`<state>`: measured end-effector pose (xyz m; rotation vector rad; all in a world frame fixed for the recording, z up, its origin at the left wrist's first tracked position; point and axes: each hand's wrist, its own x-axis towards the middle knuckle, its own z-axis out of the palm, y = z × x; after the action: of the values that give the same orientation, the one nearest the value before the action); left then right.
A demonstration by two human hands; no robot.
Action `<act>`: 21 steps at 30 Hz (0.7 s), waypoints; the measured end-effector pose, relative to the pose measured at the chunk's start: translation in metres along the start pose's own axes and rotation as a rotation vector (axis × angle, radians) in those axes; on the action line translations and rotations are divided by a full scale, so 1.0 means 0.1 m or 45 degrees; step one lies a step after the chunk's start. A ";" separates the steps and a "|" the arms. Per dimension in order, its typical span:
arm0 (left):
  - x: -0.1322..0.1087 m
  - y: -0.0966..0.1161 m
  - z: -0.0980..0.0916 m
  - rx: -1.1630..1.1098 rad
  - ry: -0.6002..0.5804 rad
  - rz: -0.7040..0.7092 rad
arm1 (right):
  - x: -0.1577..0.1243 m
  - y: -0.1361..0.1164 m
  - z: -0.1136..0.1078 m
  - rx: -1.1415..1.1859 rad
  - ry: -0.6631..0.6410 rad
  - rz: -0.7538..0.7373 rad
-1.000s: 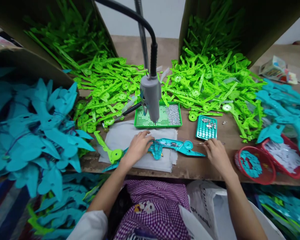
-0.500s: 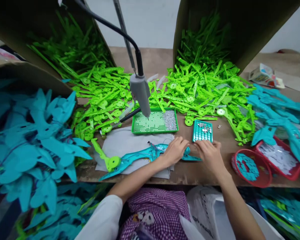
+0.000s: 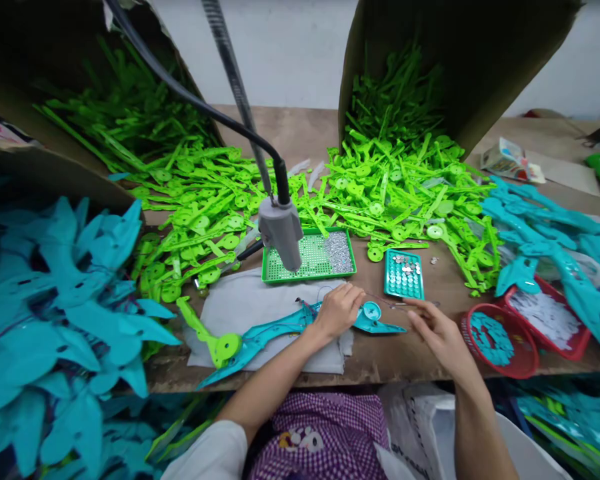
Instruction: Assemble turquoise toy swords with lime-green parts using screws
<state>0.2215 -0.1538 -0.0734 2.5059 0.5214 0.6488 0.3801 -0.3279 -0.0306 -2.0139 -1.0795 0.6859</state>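
Note:
A long blue plastic part (image 3: 275,330) lies on a grey cloth, with a round cup near its right end and thin wires along it. Joined at its left end is a lime-green plastic piece (image 3: 225,348). My left hand (image 3: 336,311) rests over the blue part, its fingers closed and pointing right. From those fingertips a thin dark wire (image 3: 380,298) stretches right to my right hand (image 3: 437,333), which pinches its end between thumb and forefinger. Just above lies a small teal tray (image 3: 404,283) of round metal discs.
A grey electric screwdriver (image 3: 283,233) hangs over a green tray (image 3: 307,277) of small silver screws. Lime-green parts (image 3: 200,193) pile up behind. Blue parts (image 3: 55,300) heap at left. Red baskets (image 3: 527,360) with small blue and white pieces stand at right.
My right hand has moved right and down, away from the teal tray's edge, drawing the thin wire out. My left hand has shifted slightly left, uncovering the round cup. The view has shifted a little.

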 end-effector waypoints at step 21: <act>-0.06 0.17 -0.04 -0.809 -0.190 -0.176 | 0.34 -0.49 0.30 -0.405 0.017 -0.262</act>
<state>0.2182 -0.1691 -0.0633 1.8832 0.3568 0.4738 0.3529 -0.2701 -0.0122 -2.1243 -1.4381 0.4128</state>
